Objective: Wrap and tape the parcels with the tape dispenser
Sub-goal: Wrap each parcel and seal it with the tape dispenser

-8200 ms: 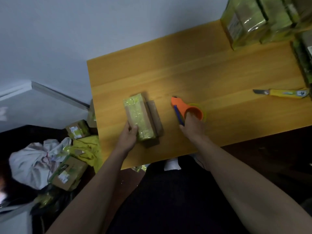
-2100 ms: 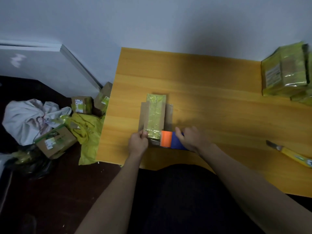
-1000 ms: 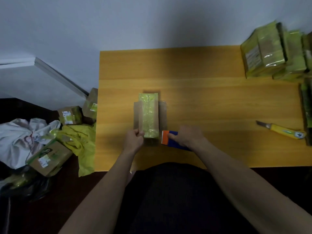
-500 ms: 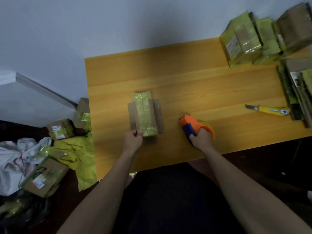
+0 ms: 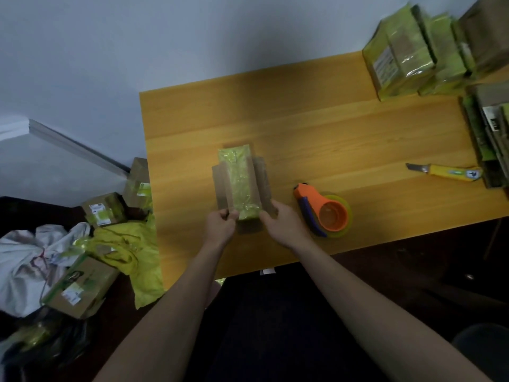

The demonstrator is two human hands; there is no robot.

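A long cardboard parcel (image 5: 240,183) with a strip of yellow-green tape down its top lies on the wooden table (image 5: 316,139), its side flaps standing open. My left hand (image 5: 220,226) grips the parcel's near left corner. My right hand (image 5: 283,220) holds the near right corner and flap. The orange and blue tape dispenser (image 5: 323,212), loaded with a yellow-green roll, lies on the table just right of my right hand, with no hand on it.
A yellow utility knife (image 5: 446,171) lies at the right. Taped parcels are stacked at the back right (image 5: 407,59) and along the right edge (image 5: 490,133). On the floor to the left lie boxes (image 5: 80,285), yellow bags (image 5: 132,249) and a white sack (image 5: 24,266).
My right hand has let go of the tape dispenser, which now lies on the table, and has moved left onto the parcel's near right corner. My left hand stays on the parcel.
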